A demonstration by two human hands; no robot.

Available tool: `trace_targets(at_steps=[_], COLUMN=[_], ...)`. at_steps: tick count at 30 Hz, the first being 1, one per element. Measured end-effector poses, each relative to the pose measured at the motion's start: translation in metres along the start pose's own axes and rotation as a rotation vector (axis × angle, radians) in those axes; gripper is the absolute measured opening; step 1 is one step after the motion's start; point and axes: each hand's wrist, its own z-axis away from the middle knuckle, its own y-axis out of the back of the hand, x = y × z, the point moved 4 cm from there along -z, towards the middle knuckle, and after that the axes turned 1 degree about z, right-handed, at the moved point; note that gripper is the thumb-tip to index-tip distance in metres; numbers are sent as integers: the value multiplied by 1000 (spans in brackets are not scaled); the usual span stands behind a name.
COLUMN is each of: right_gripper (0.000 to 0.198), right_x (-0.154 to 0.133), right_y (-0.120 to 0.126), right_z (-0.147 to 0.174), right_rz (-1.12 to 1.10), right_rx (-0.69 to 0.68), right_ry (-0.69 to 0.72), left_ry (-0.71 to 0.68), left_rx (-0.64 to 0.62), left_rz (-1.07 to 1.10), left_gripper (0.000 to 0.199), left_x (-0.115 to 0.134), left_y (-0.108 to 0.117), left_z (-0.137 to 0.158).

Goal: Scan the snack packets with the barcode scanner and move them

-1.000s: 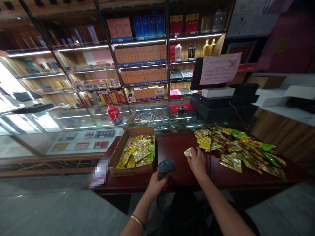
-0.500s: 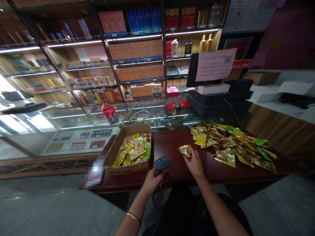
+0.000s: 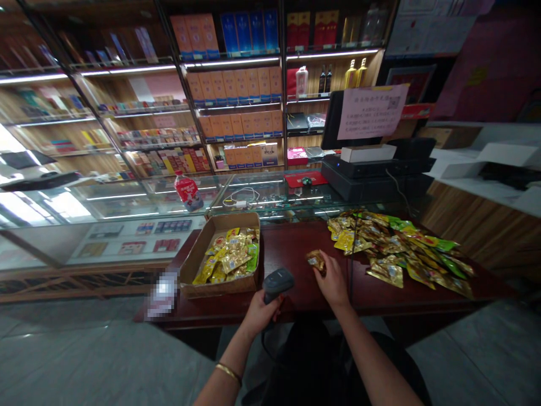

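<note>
"Left hand [image 3: 258,313] first: what has it got?"

"From my distant seat I see it wrapped round the grip of a scanner [image 3: 279,280], the head clear above the fist. I'd judge it's held low so the fingers don't cover the head."

"And the right hand [image 3: 332,280]?"

"Narrow, fingers and thumb pinching one gold packet [image 3: 315,261] over the table [image 3: 291,239]; whether it touches the wood, I can't tell. The grip is at one end and a pale patch shows, perhaps left bare on purpose. I can't read any print."

"What lies either side?"

"Left of me, a box [image 3: 220,289] of loose packets [image 3: 234,256], its walls probably there to stop them sliding. Right, a pile [image 3: 393,248] of more, gold, yellow and green, straight on the wood, likely for easy reach. The gap between gives me working room."

"Farther out?"

"Beyond the box, a bottle [image 3: 188,190] stands on the glass case [image 3: 139,203]. Beyond the pile, a monitor [image 3: 332,121] carries a sheet [image 3: 374,113], presumably put there to be read."
</note>
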Motion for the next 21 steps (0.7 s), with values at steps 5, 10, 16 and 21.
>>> trace_targets(at_steps=[5,10,16,21], right_gripper=[60,67,73,68], right_x=[14,27,-96,-148], right_y=[4,-5,-55,-74], right_z=[1,-14,-61,-81], right_rz=[-37,-188,-769,-658], right_rx=[0,-45,-265,-385], right_ry=[-169,-487,-353,-115], left_ry=[21,33,52,42], left_rx=[47,35,29,11], left_rz=[33,82,80,44], left_gripper=[45,41,38,36], left_x=[-4,-4,-3,-2], left_y=[-2,-6,-6,-4], left_z=[-2,-4,-1,-2])
